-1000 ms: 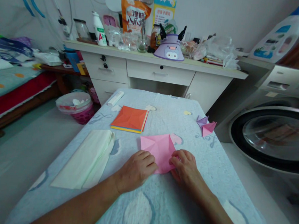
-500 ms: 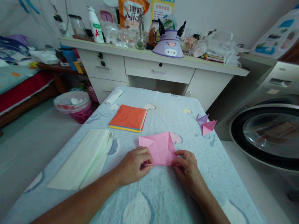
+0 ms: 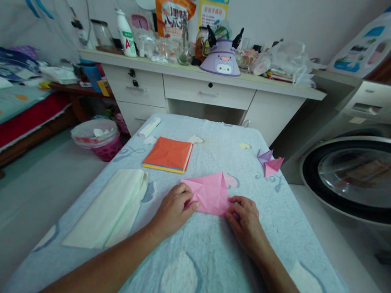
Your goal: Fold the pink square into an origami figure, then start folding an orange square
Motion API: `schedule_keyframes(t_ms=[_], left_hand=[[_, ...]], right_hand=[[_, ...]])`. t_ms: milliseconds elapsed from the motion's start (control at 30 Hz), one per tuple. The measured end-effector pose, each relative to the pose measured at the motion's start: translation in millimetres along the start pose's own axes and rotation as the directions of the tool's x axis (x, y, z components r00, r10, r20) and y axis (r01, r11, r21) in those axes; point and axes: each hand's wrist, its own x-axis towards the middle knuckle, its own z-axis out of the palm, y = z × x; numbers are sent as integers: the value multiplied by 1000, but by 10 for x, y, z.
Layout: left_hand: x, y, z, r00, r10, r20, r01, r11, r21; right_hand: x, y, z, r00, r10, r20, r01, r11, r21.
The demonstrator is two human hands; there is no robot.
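Note:
A creased sheet of pink origami paper point(image 3: 211, 194) lies on the cloth-covered table between my hands, its near edge folded. My left hand point(image 3: 176, 208) has its fingers curled over the paper's left edge, thumb along the near side. At the right corner, my right hand point(image 3: 244, 219) pinches the paper between thumb and fingers. Beyond it and to the left sits a stack of coloured paper squares point(image 3: 168, 153), orange on top. Two folded paper pieces, one purple point(image 3: 265, 156) and one pink point(image 3: 273, 166), rest near the table's right edge.
A folded pale green sheet point(image 3: 108, 209) lies left of my left forearm. A small white box point(image 3: 149, 127) is at the table's far left corner. Behind stands a cluttered white desk point(image 3: 201, 81). On the right is a washing machine point(image 3: 360, 174) with its door open.
My left hand has shifted slightly up and left along the paper, and its thumb has lifted from the near edge. The right hand stays almost in place.

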Motion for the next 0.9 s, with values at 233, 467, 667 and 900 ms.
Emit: schedule_keyframes(t_ms=[233,467,667,900], left_hand=[[2,5,14,1000,-11,-29,13,997,81],[6,7,44,997,-25,-72,40,977,211],[18,30,40,996,-59,-70,78,947,312],[43,63,45,994,-93,-54,106,925,366]], right_hand=[[15,-43,-12,1000,24,-2,-24,1000,1],[20,-63,-12,999,36,0,-36,999,-7],[24,-60,-8,999,39,-7,-40,999,-4],[26,-53,1,999,30,-27,-30,999,-16]])
